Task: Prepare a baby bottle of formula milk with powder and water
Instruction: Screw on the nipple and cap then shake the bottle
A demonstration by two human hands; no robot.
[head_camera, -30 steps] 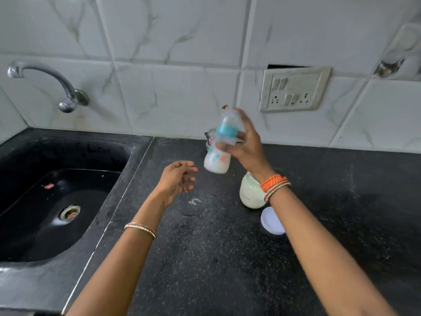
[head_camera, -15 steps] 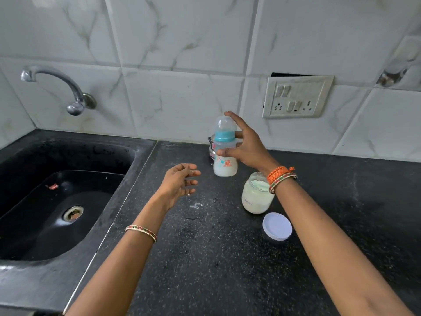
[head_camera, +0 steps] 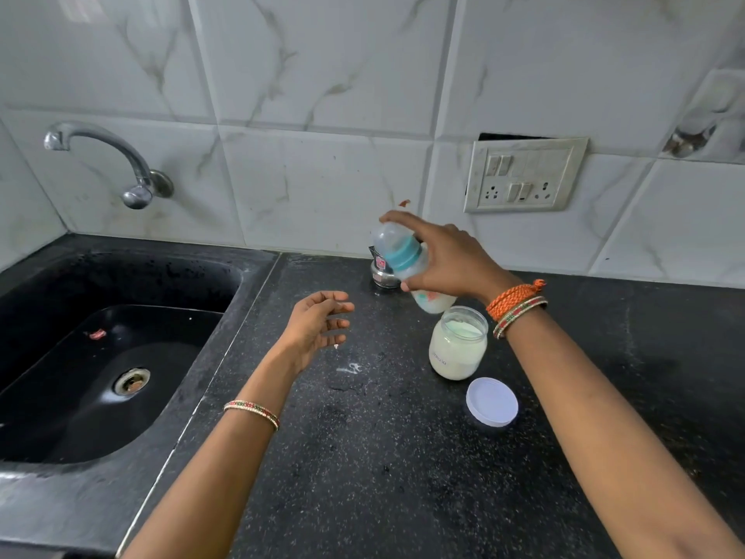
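My right hand (head_camera: 447,262) grips a small baby bottle (head_camera: 403,256) with a teal collar and clear cap, held in the air and tilted with its top to the upper left. White milk shows in its lower part. Just below it an open glass jar of white powder (head_camera: 457,349) stands on the black counter (head_camera: 363,457). The jar's white lid (head_camera: 492,401) lies flat to its front right. My left hand (head_camera: 318,322) hovers over the counter with fingers loosely apart, holding nothing.
A small steel vessel (head_camera: 381,272) stands against the wall behind the bottle. A black sink (head_camera: 100,377) with a drain lies at the left under a wall tap (head_camera: 133,171). A socket plate (head_camera: 524,175) is on the tiled wall.
The bottle was upright half a second ago and now leans top-left in my right hand; a second ago it leaned the other way. My left hand has stayed in place.
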